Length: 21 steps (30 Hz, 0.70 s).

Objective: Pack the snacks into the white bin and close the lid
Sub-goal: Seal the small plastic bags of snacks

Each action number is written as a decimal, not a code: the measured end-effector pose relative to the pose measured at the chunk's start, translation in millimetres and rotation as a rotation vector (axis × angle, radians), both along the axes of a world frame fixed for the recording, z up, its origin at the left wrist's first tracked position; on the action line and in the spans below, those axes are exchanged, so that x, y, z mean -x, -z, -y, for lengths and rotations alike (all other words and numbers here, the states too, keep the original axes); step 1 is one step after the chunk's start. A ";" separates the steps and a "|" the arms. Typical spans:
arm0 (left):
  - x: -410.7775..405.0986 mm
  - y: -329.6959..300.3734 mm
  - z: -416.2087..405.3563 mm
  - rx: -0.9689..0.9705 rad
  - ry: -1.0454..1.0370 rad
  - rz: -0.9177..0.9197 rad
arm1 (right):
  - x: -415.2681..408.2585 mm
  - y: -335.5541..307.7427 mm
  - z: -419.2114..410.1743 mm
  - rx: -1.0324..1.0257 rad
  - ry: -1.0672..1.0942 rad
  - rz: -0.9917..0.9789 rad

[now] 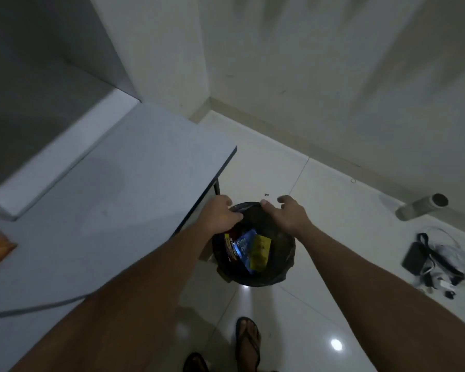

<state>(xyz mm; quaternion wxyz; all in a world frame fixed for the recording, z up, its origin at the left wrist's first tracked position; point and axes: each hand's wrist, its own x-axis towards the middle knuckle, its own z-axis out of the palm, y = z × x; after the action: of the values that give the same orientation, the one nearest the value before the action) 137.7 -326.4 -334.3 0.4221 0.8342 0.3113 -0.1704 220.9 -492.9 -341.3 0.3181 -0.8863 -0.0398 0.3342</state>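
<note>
The room is looking dim and greyish, with little contrast. Two bright spots are glaring off the glossy floor tiles (320,304) (reflections of lights overhead). The upper wall (306,36) is smearing into streaks of motion blur, and the table (105,210) edge is going soft. Straight lines are bowing toward the frame's borders under wide-angle distortion, and the forearms are stretching large at the bottom. Inside the dark bin (282,275) the snack packets (249,251) are catching a faint sheen, their print staying barely legible.
</note>
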 end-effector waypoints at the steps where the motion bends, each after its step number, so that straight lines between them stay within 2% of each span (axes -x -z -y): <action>1: -0.4 -15.4 -6.6 0.006 0.016 -0.014 | -2.7 -15.1 -7.3 -0.008 -0.037 0.019; 11: 52.1 -147.5 -75.1 -0.030 -0.135 0.051 | 3.3 -142.8 -101.8 -0.039 -0.509 0.231; 16: 130.3 -183.6 -112.1 -0.104 -0.293 0.048 | 50.1 -180.0 -168.3 -0.060 -0.742 0.294; 21: 227.1 -201.6 -147.1 -0.154 -0.444 0.012 | 122.0 -199.9 -236.5 -0.089 -0.953 0.268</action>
<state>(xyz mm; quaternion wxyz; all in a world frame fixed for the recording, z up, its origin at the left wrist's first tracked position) -89.4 -179.3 -132.7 0.3863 0.7759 0.4968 -0.0443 98.9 -256.4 -141.4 0.1598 -0.7902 -0.4953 0.3237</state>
